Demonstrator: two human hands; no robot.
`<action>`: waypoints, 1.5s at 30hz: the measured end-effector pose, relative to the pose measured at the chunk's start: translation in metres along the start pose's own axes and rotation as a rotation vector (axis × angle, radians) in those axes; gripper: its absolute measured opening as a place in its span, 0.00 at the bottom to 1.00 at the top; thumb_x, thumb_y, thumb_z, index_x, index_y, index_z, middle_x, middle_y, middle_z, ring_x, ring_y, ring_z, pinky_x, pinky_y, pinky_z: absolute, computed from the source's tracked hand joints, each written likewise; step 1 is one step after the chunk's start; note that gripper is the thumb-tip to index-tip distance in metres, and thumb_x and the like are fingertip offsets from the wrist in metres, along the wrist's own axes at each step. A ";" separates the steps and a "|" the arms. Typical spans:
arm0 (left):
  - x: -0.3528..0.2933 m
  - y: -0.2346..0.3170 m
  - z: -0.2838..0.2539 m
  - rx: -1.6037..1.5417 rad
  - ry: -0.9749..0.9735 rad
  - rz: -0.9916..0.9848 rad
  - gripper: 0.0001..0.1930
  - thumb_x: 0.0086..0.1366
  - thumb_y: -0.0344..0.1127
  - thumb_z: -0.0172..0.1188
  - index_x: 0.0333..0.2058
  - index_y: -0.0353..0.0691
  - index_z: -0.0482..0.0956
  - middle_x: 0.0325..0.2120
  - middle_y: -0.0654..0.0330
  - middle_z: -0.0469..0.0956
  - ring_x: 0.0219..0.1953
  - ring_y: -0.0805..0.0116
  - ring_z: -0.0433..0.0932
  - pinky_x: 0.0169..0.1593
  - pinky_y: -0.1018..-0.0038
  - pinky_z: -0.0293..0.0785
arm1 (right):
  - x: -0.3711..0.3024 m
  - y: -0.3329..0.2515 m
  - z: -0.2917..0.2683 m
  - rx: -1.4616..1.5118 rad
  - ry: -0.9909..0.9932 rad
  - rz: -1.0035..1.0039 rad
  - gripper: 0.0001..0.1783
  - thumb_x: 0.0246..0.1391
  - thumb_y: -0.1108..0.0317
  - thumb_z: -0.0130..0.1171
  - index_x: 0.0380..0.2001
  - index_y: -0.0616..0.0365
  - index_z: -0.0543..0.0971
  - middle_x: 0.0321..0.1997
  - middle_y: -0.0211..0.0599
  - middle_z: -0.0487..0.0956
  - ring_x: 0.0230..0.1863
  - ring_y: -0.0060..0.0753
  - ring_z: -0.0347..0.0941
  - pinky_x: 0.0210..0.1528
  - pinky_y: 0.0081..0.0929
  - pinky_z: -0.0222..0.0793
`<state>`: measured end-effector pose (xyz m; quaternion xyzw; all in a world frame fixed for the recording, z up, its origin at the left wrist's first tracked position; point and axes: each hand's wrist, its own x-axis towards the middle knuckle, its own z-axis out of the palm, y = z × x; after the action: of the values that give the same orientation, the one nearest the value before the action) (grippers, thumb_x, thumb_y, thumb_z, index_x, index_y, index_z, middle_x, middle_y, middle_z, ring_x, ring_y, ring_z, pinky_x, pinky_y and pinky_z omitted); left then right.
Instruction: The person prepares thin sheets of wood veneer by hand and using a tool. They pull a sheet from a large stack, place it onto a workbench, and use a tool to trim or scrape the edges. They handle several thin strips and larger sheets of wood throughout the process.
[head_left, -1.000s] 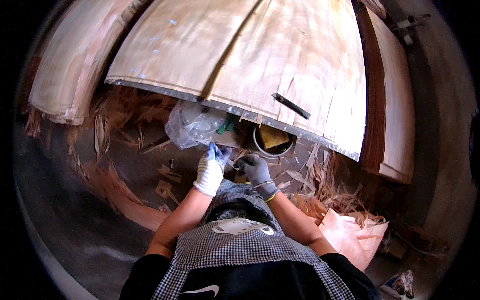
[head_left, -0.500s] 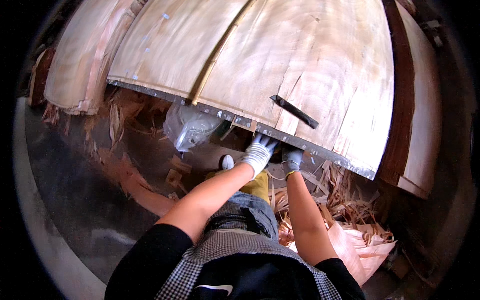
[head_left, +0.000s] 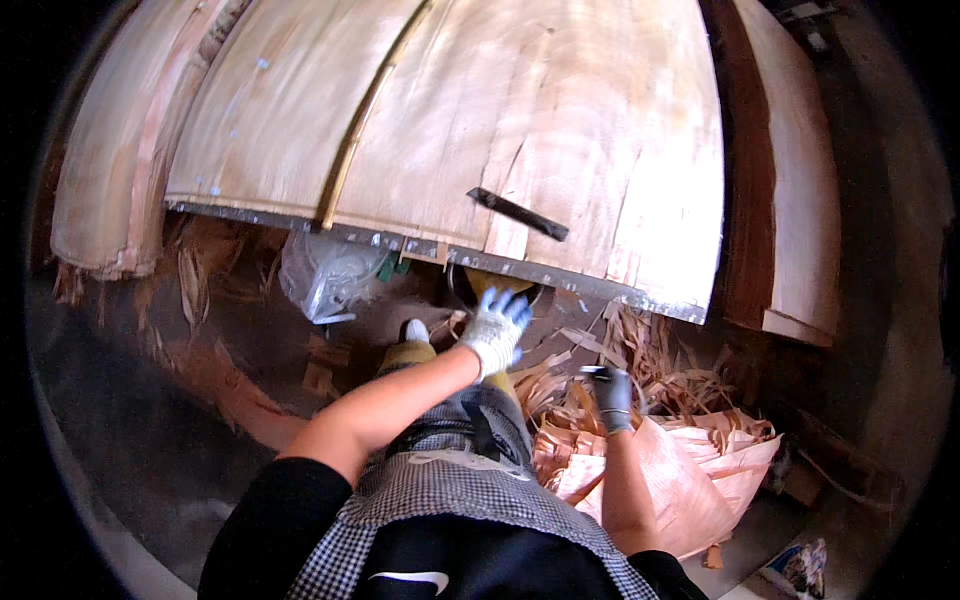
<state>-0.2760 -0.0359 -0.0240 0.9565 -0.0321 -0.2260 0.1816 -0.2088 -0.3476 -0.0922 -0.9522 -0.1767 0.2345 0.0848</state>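
Note:
My left hand (head_left: 497,332), in a white glove with blue-grey fingers, is open in front of the table edge with its fingers spread. Behind its fingertips, under the edge, shows a rounded yellow thing with a dark rim (head_left: 492,281). My right hand (head_left: 613,392), in a grey glove, is closed over the heap of veneer scraps. A small dark and pale thing (head_left: 596,371) shows at its fingers, too blurred to name. On the pale wood sheet (head_left: 420,190) lies a flat black bar with a slanted end (head_left: 518,214), touched by neither hand.
A bamboo strip (head_left: 365,112) lies lengthwise on the sheet. Other veneer stacks stand at left (head_left: 105,190) and right (head_left: 795,190). A clear plastic bag (head_left: 325,275) hangs below the table edge. Torn veneer strips (head_left: 650,350) and broad pinkish sheets (head_left: 670,480) lie on the floor at right.
Both hands have come out from under the table edge toward me. The right hand moved over the scraps with a small thing at its fingers; the left spread its fingers. The view shifted.

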 end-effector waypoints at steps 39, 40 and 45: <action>0.248 0.015 -0.151 0.127 0.660 -0.183 0.22 0.55 0.38 0.50 0.49 0.40 0.69 0.53 0.56 0.65 0.56 0.62 0.60 0.60 0.60 0.48 | 0.310 -0.101 -0.238 0.175 -0.021 -0.072 0.23 0.40 0.49 0.56 0.25 0.62 0.80 0.27 0.54 0.76 0.34 0.52 0.74 0.38 0.37 0.69; 0.253 0.023 -0.158 0.092 0.601 -0.150 0.21 0.54 0.37 0.51 0.48 0.39 0.70 0.52 0.54 0.66 0.56 0.61 0.61 0.60 0.61 0.50 | 0.311 -0.095 -0.236 0.184 -0.016 -0.068 0.23 0.40 0.49 0.56 0.25 0.61 0.80 0.28 0.54 0.76 0.33 0.52 0.74 0.38 0.37 0.69; 0.255 0.031 -0.142 -0.052 0.666 0.086 0.17 0.55 0.33 0.47 0.43 0.35 0.73 0.51 0.50 0.65 0.56 0.56 0.60 0.63 0.62 0.47 | 0.298 -0.089 -0.242 0.217 -0.074 -0.239 0.13 0.42 0.59 0.54 0.24 0.58 0.79 0.25 0.52 0.76 0.31 0.52 0.73 0.35 0.38 0.68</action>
<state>0.0161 -0.0542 -0.0013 0.9706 -0.0056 0.1063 0.2158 0.1268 -0.1725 0.0175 -0.9003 -0.2654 0.2751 0.2082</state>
